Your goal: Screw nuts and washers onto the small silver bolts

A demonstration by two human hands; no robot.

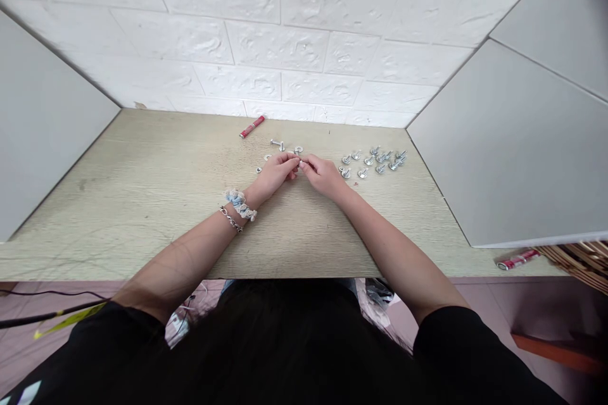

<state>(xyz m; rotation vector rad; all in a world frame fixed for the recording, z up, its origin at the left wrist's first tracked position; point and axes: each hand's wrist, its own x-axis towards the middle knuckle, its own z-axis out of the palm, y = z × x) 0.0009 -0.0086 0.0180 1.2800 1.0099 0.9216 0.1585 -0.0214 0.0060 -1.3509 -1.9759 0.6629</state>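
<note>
— Where is the small piece [299, 162]?
— It is between the two hands, above the middle of the table [294, 234]. The fingers cover most of it, so I cannot tell its exact kind.

— How do the hands hold it?
— The left hand [277, 171] has thumb and finger pinched together on it, and the right hand [325, 176] pinches from the other side. Their fingertips meet.

— And what lies around them?
— Just beyond the hands there is a loose bolt [276, 142] and a flat washer [299, 149]. To the left of the left hand is a nut [259, 170].

— What is at the right?
— A group of bolts with washers [368, 161], apart from each other or touching.

— Anything farther?
— Yes, one red tube [251, 127] lies on the far side, near the white brick wall [256, 50]. Another red tube [519, 259] is at the near right edge, beside a woven basket [582, 259].
</note>
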